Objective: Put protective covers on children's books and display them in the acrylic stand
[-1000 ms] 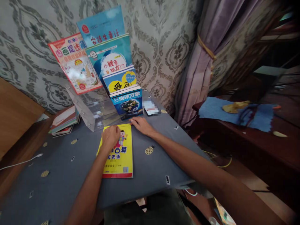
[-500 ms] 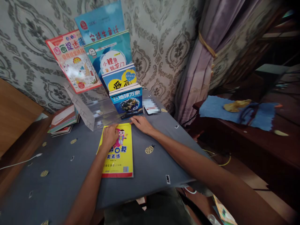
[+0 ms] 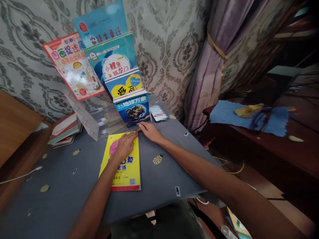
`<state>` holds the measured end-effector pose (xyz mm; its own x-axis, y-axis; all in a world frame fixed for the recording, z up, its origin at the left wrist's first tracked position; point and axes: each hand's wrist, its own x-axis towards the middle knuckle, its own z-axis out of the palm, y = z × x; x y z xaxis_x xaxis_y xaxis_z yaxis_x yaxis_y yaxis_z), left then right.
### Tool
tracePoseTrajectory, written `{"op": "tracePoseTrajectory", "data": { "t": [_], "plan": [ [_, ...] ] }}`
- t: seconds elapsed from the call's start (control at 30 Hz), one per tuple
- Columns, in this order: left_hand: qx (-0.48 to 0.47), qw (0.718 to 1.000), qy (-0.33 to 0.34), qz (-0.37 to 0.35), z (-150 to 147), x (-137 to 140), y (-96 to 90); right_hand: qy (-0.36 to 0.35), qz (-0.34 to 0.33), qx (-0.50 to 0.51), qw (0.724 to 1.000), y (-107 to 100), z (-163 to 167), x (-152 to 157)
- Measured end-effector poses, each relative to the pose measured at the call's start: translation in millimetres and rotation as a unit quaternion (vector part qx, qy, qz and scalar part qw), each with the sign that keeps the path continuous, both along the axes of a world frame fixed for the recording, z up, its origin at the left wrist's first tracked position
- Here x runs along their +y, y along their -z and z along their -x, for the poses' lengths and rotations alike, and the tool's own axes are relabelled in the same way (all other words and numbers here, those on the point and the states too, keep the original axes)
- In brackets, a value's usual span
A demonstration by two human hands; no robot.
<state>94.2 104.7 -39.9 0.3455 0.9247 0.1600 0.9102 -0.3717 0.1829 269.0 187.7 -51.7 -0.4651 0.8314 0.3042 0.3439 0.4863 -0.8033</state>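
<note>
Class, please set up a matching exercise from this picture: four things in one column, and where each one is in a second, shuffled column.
1. yellow workbook
2. Earth book
3. blue cloth
4. stack of books

A. lowest book standing in the clear rack
B. on the dark wooden surface, right
C. flat under the left hand
D. lying left of the rack

Pairs: 1-C, 2-A, 3-B, 4-D

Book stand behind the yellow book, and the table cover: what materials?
Book stand: looks like clear acrylic or similar rigid plastic; the wallpaper and cloth show through it and its edges catch glare. Table cover: seems a matte grey-blue woven fabric with small printed motifs; it drapes over the front edge without shine. Yellow book under the left hand: glossy paper cover, judging by its sheen.
</note>
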Motion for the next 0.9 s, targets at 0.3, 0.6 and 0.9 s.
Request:
{"op": "tracePoseTrajectory", "data": {
  "t": [0.3, 0.6, 0.9],
  "plan": [
    [0.009, 1.000, 0.001, 0.011, -2.0, -1.3, -0.7, 0.013, -0.039, -0.079, 0.996, 1.2, 2.9, -1.3],
    [0.035, 0.998, 0.019, 0.054, 5.2, -23.5, -2.3, 0.014, -0.045, -0.101, 0.994, -1.9, 2.3, -4.8],
    [0.001, 0.998, 0.038, -0.041, 3.6, -23.1, 2.7, -0.023, -0.149, -0.192, 0.970, -11.3, 5.8, -19.0]
  ]
}}
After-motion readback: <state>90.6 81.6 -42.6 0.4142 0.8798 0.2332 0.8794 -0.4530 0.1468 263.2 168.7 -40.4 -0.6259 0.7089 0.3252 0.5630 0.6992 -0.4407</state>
